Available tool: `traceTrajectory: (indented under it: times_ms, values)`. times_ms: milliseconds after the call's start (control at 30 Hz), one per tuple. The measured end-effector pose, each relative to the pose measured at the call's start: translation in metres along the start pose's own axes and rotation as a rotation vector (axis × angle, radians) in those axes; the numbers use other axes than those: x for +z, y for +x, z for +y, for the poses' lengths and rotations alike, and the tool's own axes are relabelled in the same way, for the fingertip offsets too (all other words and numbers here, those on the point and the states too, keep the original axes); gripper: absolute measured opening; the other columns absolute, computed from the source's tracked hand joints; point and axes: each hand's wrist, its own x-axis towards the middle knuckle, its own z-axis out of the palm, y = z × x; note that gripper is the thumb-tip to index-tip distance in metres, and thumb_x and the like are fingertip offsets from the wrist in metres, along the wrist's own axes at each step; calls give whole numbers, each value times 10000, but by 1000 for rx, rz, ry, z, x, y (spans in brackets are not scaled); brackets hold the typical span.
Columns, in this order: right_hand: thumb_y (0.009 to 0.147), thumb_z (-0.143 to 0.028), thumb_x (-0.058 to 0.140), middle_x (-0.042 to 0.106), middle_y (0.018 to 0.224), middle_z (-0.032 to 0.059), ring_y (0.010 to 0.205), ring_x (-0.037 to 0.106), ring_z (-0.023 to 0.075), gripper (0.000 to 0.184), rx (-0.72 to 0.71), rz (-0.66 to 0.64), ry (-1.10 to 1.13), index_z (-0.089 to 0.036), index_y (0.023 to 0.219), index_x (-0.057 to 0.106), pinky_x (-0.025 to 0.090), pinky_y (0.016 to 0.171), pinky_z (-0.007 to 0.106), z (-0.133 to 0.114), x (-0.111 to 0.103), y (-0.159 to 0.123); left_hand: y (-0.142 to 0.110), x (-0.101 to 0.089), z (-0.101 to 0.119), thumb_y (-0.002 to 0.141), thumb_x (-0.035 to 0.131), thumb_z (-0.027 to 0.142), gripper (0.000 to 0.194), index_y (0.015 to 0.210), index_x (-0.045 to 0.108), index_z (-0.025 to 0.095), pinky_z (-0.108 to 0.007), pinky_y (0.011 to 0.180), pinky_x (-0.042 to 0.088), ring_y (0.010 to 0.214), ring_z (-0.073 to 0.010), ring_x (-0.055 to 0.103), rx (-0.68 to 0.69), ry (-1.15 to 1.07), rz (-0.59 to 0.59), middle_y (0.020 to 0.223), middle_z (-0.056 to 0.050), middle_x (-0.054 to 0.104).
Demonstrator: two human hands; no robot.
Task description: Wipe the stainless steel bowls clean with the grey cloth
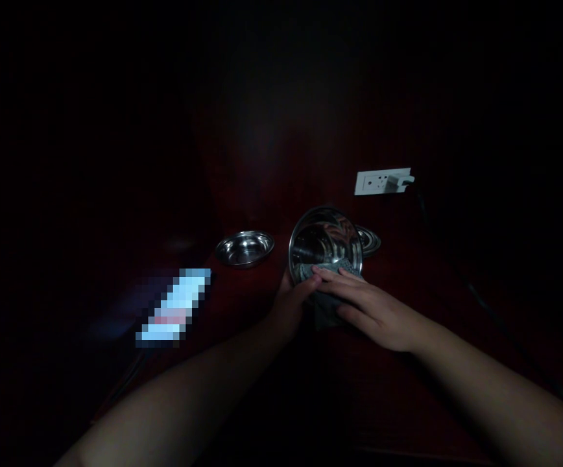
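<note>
A shiny metal bowl point(311, 237) is tilted with its mouth toward me. My left hand point(288, 305) grips its lower left side, the thumb over the rim and the other fingers mostly hidden behind. With my right hand point(371, 311) I press a grey-green cloth point(327, 313) onto the bowl's lower rim and inner wall. The cloth hangs down over the front, and the fingers of that hand reach into the bowl on top of it. Reflections of the fingers show on the inner wall.
On the dark red table, a shallow metal dish point(246, 261) stands left of the bowl. A round metal piece, perhaps a lid point(371, 241), is partly hidden behind it. A lit, blurred screen point(177, 305) lies at left. A wall socket point(373, 182) holds a plug, with a cable point(480, 298) at right.
</note>
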Motion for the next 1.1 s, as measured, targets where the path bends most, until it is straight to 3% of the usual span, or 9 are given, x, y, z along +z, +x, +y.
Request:
traceTrajectory:
  times_ms: [133, 267, 400, 633, 1100]
  values:
    - [923, -233, 411, 415, 1441, 67, 1329, 383, 198, 359, 37, 29, -3, -215, 1260, 534, 323, 1106, 428, 2, 4, 2, 3, 2, 0, 768, 627, 376, 372, 1050, 621, 134, -396, 910, 453, 1013, -259, 626, -45, -44, 14, 1071, -108, 679]
    - [885, -200, 469, 480, 1393, 74, 1288, 442, 198, 368, 33, 36, -20, -200, 1243, 554, 364, 1086, 403, 3, 6, 3, 6, 4, 1, 791, 586, 460, 496, 1169, 572, 140, -406, 909, 457, 1042, -275, 618, -90, -89, 11, 1097, -119, 674]
    - [844, -214, 535, 490, 1383, 76, 1277, 455, 207, 386, 36, 35, -45, -187, 1228, 567, 372, 1081, 389, 2, 6, 2, 6, 4, 1, 793, 567, 500, 518, 1161, 586, 135, -395, 926, 448, 1067, -278, 608, -82, -105, 2, 1118, -120, 671]
    - [791, -274, 621, 497, 1377, 80, 1269, 465, 217, 442, 67, 20, -57, -178, 1221, 572, 383, 1073, 381, 2, 6, 2, 7, 1, -2, 787, 504, 588, 586, 1079, 647, 101, -405, 900, 463, 999, -292, 641, -186, -104, -27, 1003, -137, 707]
    - [793, -221, 614, 531, 1346, 73, 1253, 483, 213, 425, 73, 16, -85, -181, 1214, 575, 387, 1070, 383, 3, 8, 2, 7, 6, 3, 816, 448, 595, 587, 1033, 661, 93, -385, 905, 462, 995, -275, 642, -192, -126, -32, 966, -135, 711]
